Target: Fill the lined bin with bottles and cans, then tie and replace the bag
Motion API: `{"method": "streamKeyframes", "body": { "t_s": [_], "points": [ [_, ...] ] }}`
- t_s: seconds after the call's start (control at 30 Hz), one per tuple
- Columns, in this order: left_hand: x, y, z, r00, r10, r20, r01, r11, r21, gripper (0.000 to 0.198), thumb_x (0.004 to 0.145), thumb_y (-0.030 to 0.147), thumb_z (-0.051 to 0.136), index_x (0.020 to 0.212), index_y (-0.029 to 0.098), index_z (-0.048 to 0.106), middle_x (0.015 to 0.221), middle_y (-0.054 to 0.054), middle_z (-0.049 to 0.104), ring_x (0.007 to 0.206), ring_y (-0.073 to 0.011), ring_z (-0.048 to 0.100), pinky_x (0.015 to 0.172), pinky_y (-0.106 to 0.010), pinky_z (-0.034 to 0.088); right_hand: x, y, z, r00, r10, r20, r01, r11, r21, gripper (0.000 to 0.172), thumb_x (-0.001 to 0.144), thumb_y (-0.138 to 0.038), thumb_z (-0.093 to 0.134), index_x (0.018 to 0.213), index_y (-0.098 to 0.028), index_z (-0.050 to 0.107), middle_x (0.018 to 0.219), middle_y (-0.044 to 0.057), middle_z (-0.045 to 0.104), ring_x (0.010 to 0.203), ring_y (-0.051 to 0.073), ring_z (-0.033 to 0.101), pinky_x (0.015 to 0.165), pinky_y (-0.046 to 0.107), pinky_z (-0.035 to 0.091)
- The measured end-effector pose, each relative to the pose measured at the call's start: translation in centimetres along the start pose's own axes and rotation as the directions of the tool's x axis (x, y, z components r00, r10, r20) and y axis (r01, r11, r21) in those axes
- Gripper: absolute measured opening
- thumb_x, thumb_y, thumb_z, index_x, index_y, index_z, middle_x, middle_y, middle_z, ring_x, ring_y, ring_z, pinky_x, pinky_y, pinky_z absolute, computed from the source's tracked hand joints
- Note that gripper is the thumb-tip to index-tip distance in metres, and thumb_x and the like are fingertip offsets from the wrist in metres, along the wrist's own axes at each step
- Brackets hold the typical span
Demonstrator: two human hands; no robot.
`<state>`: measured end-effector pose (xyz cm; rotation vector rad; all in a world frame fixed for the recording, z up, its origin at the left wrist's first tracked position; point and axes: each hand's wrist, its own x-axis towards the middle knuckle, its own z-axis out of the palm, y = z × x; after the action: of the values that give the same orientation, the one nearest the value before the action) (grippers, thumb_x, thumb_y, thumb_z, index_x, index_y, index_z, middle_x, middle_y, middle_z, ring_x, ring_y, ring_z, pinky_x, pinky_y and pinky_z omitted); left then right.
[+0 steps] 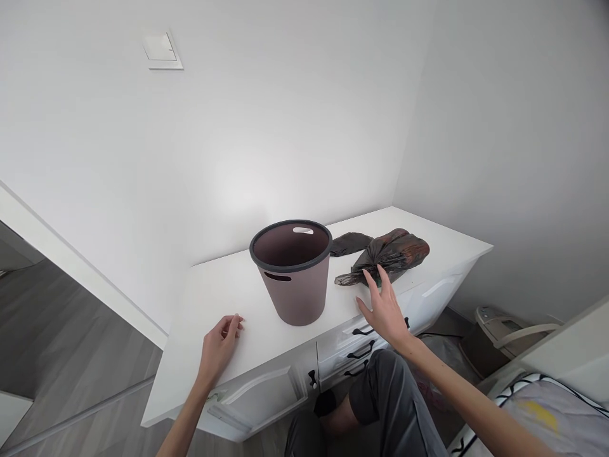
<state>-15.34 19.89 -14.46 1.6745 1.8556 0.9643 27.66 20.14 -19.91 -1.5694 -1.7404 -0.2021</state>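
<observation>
My left hand (221,343) rests on the white cabinet top (214,285), left of the bin. Its fingers are curled in, and nothing shows in them. Upright in the middle stands a mauve plastic waste bin (301,295) with a dark rim and cut-out handles; its bottom inside is hidden. To its right lies a knotted black garbage bag (402,251), full of something brownish seen dimly through the film. My right hand (384,312) is open, fingers spread at the bag's near side; whether the fingertips touch it I cannot tell. A flat dark piece of plastic (351,243) lies behind.
Below the top are drawers and a door with black handles (360,350). A white wall (285,127) with a switch (162,51) rises behind. My knees (394,400) are close to the cabinet front. At lower right are a beige appliance (509,333) and patterned bedding (547,412).
</observation>
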Motion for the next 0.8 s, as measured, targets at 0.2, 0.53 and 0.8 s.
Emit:
{"method": "streamKeyframes", "body": {
  "t_s": [0.2, 0.53, 0.8],
  "points": [
    [-0.4, 0.2, -0.1, 1.0, -0.002, 0.003, 0.002, 1.0, -0.01, 0.048, 0.097, 0.069, 0.049, 0.096, 0.026, 0.073, 0.093, -0.001, 0.075, 0.081, -0.0204, 0.065, 0.078, -0.032, 0.047, -1.1, 1.2, -0.4, 0.985, 0.11, -0.133, -0.106, 0.994, 0.033, 0.069, 0.102, -0.044, 0.049, 0.163, -0.024, 0.022, 0.163, 0.023, 0.016, 0.153, 0.045, 0.027, 0.11, 0.063, 0.045],
    [-0.6, 0.3, -0.1, 0.999, 0.034, -0.003, -0.034, 0.999, -0.018, 0.046, 0.097, 0.066, 0.049, 0.095, 0.026, 0.072, 0.09, -0.001, 0.074, 0.08, -0.02, 0.065, 0.078, -0.031, 0.048, 0.1, 8.1, 0.0, 0.925, 0.375, -0.057, -0.368, 0.923, 0.109, 0.106, 0.079, -0.061, 0.075, 0.165, -0.029, 0.021, 0.166, 0.021, -0.005, 0.15, 0.048, 0.032, 0.108, 0.058, 0.047],
    [-0.5, 0.4, 0.0, 0.996, 0.081, -0.035, -0.08, 0.997, 0.01, 0.05, 0.097, 0.067, 0.048, 0.093, 0.024, 0.073, 0.088, -0.003, 0.076, 0.077, -0.0206, 0.066, 0.074, -0.032, 0.05, 1.1, 8.8, 2.5, 0.919, 0.383, 0.091, -0.383, 0.924, -0.015, 0.088, 0.092, -0.054, 0.059, 0.167, -0.034, 0.016, 0.168, 0.028, 0.01, 0.145, 0.053, 0.038, 0.099, 0.085, 0.033]
  ]
}}
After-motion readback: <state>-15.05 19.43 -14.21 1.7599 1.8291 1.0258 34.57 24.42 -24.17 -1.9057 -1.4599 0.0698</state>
